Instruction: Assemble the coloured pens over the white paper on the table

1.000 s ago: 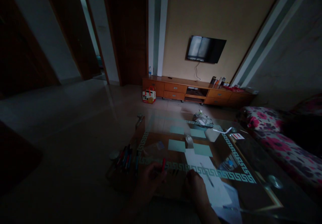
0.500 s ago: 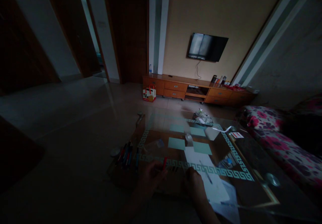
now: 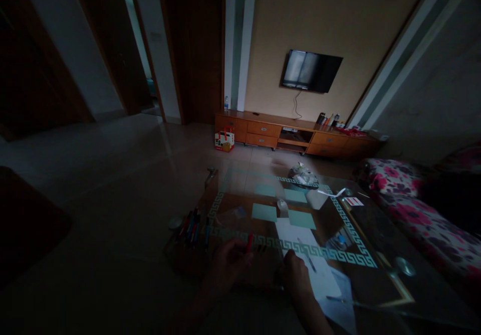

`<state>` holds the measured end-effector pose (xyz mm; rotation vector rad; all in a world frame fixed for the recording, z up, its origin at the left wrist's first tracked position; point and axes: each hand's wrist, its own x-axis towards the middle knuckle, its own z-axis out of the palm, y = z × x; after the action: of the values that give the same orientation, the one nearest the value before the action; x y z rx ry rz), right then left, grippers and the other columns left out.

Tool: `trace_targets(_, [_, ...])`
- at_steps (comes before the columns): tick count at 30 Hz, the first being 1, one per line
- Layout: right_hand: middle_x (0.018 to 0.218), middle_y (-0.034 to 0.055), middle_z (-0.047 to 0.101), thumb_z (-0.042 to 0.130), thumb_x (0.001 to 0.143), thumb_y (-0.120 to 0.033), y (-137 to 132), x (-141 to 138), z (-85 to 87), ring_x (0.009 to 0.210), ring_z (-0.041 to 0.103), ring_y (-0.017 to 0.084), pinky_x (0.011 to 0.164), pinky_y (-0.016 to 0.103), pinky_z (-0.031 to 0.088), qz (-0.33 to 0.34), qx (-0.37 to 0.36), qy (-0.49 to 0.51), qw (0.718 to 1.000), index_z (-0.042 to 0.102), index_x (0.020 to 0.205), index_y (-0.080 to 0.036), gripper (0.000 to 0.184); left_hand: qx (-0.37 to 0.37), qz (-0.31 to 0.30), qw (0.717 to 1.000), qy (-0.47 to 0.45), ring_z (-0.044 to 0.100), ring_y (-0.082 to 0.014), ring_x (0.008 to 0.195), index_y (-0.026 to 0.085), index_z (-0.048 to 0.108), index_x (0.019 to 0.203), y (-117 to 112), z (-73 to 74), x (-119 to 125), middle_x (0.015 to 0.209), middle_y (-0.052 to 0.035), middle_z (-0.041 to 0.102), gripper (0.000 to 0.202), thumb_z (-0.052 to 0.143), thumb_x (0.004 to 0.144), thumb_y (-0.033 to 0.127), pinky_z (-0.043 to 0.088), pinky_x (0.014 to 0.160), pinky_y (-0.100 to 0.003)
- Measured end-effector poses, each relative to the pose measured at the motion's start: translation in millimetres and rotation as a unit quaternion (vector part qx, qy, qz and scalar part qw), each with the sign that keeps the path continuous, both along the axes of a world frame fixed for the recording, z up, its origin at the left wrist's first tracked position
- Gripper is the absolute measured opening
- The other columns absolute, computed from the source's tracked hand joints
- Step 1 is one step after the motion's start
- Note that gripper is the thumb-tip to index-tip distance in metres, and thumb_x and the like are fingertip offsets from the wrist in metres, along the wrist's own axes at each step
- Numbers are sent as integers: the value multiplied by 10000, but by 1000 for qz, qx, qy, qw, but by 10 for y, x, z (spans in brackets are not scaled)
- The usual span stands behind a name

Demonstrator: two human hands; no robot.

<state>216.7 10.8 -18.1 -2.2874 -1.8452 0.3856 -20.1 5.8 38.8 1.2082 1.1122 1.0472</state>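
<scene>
My left hand point(image 3: 230, 261) is closed, holding a short red pen-like piece point(image 3: 250, 242) upright between thumb and fingers above the near edge of the glass table point(image 3: 263, 234). To its right, my right hand point(image 3: 295, 272) is curled into a fist; whatever it may hold is hidden in the dim light. Beside that hand lie white sheets of paper point(image 3: 323, 278) with a pen point(image 3: 311, 263) on them. A few small dark pieces point(image 3: 261, 247) rest just past the red piece. Several pens point(image 3: 193, 228) lie bunched at the table's left.
Toward the table's far side stand a bowl-like container point(image 3: 302, 177) and a small glass point(image 3: 281, 206). A blue-capped item point(image 3: 341, 241) lies right of the papers. A flowered sofa point(image 3: 398, 199) borders the right; a wooden TV cabinet point(image 3: 263, 129) lines the wall, a carton point(image 3: 224, 140) before it.
Both hands have shifted slightly to the right, the right hand a little more. The red piece stays in my left hand. The view has moved only slightly.
</scene>
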Motion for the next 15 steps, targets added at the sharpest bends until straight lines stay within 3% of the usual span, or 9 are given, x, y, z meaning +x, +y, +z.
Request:
trace_targets(4, [738,77,692,514,770,-123,17,34,189,651,644,191,568,249,350,-7,38,77,996,584,1015,-138,256,-9,4,1000,5,665,-200,762,161,627,930,-4,-6,9,820,-44,690,350,682,780,473,495,683,-280])
trace_targets(7, [662,31,663,528,790,-219,29,48,379,595,607,180,567,253,375,23,102,185,977,629,928,-176,176,-7,-1,1000,13,660,-194,758,161,626,929,-6,-35,28,849,-44,684,341,691,773,458,496,681,-279])
trace_targets(10, [725,52,680,556,822,-316,11,34,554,687,631,210,634,279,434,33,151,310,938,646,832,-181,163,-4,-6,1000,17,653,-187,755,161,627,935,-13,-86,61,859,-43,680,328,688,779,444,502,693,-283])
trace_targets(15, [728,46,671,622,832,-500,-35,-5,679,684,613,201,636,285,469,12,140,511,848,667,828,-173,330,-10,-14,1000,18,655,-219,881,160,646,1060,-17,-186,111,976,-75,699,384,690,785,425,511,759,-303])
